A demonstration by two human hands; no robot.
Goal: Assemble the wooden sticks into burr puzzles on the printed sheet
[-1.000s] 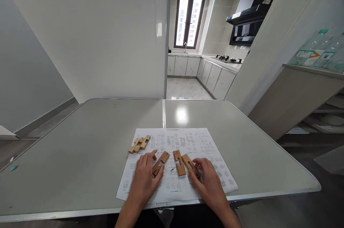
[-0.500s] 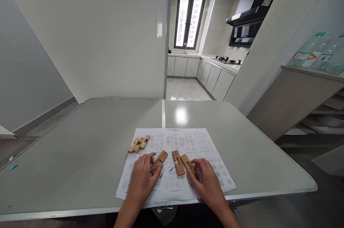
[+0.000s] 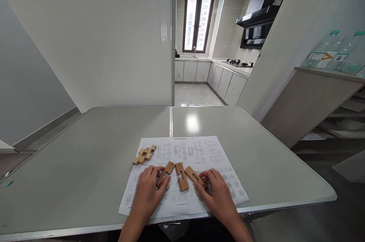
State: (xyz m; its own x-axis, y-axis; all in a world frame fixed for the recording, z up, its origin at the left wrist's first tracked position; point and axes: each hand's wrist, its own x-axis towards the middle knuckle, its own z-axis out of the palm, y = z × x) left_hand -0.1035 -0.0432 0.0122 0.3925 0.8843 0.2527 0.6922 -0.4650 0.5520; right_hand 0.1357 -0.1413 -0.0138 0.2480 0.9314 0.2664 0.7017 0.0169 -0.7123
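Note:
My left hand (image 3: 147,188) has its thumb and fingers closed around the edges of a notched wooden puzzle piece (image 3: 168,168), which lies tilted on the paper. My right hand (image 3: 216,193) grips the lower end of another wooden piece with a long slot (image 3: 192,174), marked with a dark figure. Between them, untouched by my fingers, a third notched wooden piece (image 3: 182,183) lies nearly upright in view, its top beside the left piece. All three rest on a printed sheet (image 3: 185,198) covered with small diagrams.
Several smaller pale wooden blocks (image 3: 144,154) sit grouped at the sheet's left edge. The grey table (image 3: 85,166) has a seam down its middle and a metal rim. A small teal object (image 3: 8,183) is at the far left. Plastic bottles (image 3: 327,53) stand on a shelf unit at right.
The middle piece has shifted left, nearer the left piece, and a gap has opened between it and the right piece. Both hands keep their hold. The view has moved slightly.

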